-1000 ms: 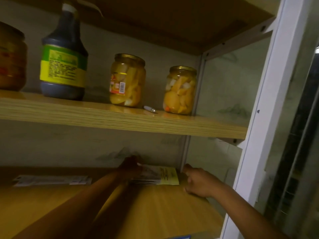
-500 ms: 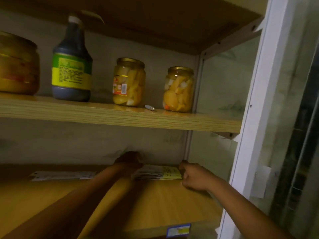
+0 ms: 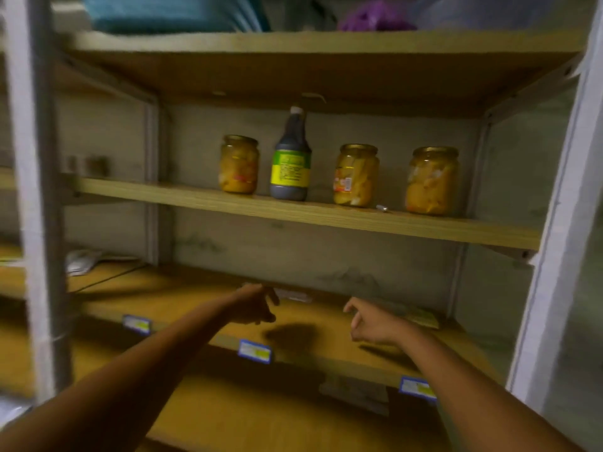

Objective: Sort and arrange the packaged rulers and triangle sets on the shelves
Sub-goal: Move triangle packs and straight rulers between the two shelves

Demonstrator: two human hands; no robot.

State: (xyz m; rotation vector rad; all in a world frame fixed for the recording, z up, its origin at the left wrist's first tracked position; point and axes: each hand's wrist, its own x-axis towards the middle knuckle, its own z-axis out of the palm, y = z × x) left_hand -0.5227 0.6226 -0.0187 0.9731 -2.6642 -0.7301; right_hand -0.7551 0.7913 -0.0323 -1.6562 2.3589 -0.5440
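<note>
Two flat packages lie at the back of the lower wooden shelf (image 3: 195, 298): a yellow-and-white packaged set (image 3: 422, 316) at the right end and a long white packaged ruler (image 3: 293, 294) near the middle. My left hand (image 3: 253, 305) hovers over the shelf just in front of the white package, fingers loose and empty. My right hand (image 3: 372, 322) hangs to the left of the yellow package, fingers apart, holding nothing. Another package (image 3: 355, 394) lies blurred on the shelf below.
The middle shelf carries three jars of yellow fruit (image 3: 355, 174) and a dark bottle with a green-yellow label (image 3: 290, 164), plus a small pen-like item (image 3: 381, 208). White uprights (image 3: 554, 223) frame the unit. Blue price tags (image 3: 254, 351) sit on the shelf edge. White packets (image 3: 80, 261) lie far left.
Both hands have let go of the yellow package and drawn back toward me. The view has pulled away and swung left, so more of the shelving shows.
</note>
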